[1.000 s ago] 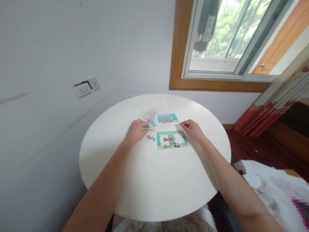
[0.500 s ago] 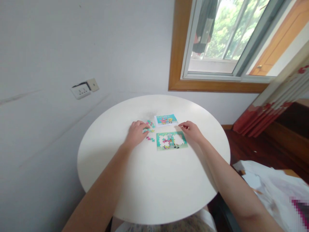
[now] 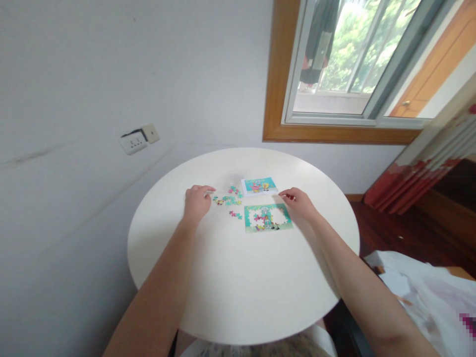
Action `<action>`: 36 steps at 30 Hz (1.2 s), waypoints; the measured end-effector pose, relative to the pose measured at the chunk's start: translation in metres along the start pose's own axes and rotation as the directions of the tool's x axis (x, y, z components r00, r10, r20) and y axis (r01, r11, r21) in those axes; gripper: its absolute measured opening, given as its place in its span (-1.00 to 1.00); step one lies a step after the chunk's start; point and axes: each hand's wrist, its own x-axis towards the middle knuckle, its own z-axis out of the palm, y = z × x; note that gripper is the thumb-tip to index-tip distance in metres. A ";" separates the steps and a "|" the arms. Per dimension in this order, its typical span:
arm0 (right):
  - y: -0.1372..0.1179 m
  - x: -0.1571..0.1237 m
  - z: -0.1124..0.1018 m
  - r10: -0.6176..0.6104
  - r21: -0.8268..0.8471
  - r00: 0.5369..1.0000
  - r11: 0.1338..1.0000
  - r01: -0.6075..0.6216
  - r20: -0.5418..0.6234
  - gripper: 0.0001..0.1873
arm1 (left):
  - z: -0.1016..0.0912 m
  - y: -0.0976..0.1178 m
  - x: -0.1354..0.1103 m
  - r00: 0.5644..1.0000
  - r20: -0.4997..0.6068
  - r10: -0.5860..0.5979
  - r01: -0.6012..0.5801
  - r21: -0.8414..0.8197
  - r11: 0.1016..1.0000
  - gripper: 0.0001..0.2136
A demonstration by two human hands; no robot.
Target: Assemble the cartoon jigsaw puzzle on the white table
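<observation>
On the round white table lies a partly filled jigsaw puzzle (image 3: 249, 229) with a green border and white gaps in its middle. Loose puzzle pieces (image 3: 227, 200) are scattered to its left, pink, green and yellow. My left hand (image 3: 197, 203) is at the left edge of these pieces, thumb and fingers apart, with nothing visible in it. Right of the puzzle's upper corner, my right hand (image 3: 298, 202) is closed in a pinch; whatever is between its fingertips is too small to make out. A box with a cartoon picture (image 3: 259, 186) lies just behind the puzzle.
A wall with a socket (image 3: 134, 142) rises behind and left of the table (image 3: 241, 287). A wood-framed window (image 3: 334, 59) is at the back right, with a red and white curtain (image 3: 394, 183) beside it. White bags (image 3: 427, 292) lie low at the right.
My left hand has moved left, off the loose pieces, and its fingers have spread; more of the pieces show now. My right hand stays pinched near the box. The view has shifted slightly.
</observation>
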 end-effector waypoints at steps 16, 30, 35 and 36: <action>0.000 -0.001 0.002 0.019 -0.006 1.000 1.000 -0.019 0.000 -0.72 | 0.000 -0.010 0.000 0.986 0.147 0.084 -0.085 0.000 0.996 -0.77; 0.003 -0.001 0.004 0.008 -0.020 1.000 1.000 -0.007 0.019 -0.73 | 0.010 -0.007 -0.008 0.988 0.135 0.077 -0.086 0.057 0.995 -0.75; 0.001 -0.002 0.004 0.001 -0.023 1.000 1.000 0.000 0.024 -0.74 | 0.008 -0.006 -0.007 0.987 0.133 0.093 -0.099 0.041 0.994 -0.76; 0.001 -0.002 0.004 0.002 -0.024 1.000 1.000 -0.002 0.024 -0.74 | 0.008 -0.005 -0.006 0.987 0.132 0.094 -0.100 0.036 0.994 -0.77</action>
